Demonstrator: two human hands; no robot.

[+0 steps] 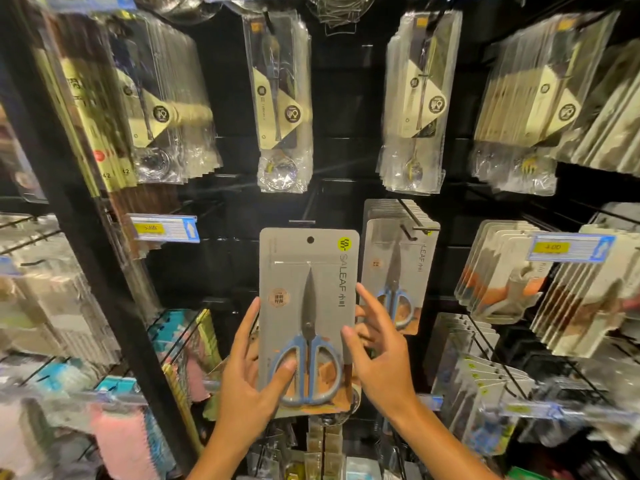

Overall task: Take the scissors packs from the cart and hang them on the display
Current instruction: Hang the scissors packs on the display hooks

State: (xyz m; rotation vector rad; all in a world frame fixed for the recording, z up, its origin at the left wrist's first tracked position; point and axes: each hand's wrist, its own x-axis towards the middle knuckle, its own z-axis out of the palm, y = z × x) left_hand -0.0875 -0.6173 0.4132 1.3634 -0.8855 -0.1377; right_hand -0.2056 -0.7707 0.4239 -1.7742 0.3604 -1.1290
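A grey scissors pack [304, 271] with blue-handled scissors is held upright in front of the black display panel. My left hand [249, 379] grips its lower left, thumb pressed on the scissors handle. My right hand [377, 355] touches the pack's right edge with thumb on the front and fingers spread. The hang hole at the pack's top sits just below a short bare peg [302, 222]. To the right, several identical scissors packs [398, 265] hang on a hook. The cart is out of view.
Clear bags of spoons and forks [282, 98] hang in the row above. Price tags [162, 229] stick out on rails at left and right. Peeler-like packs [502, 271] hang at right, sponges and cloths [121, 431] at lower left.
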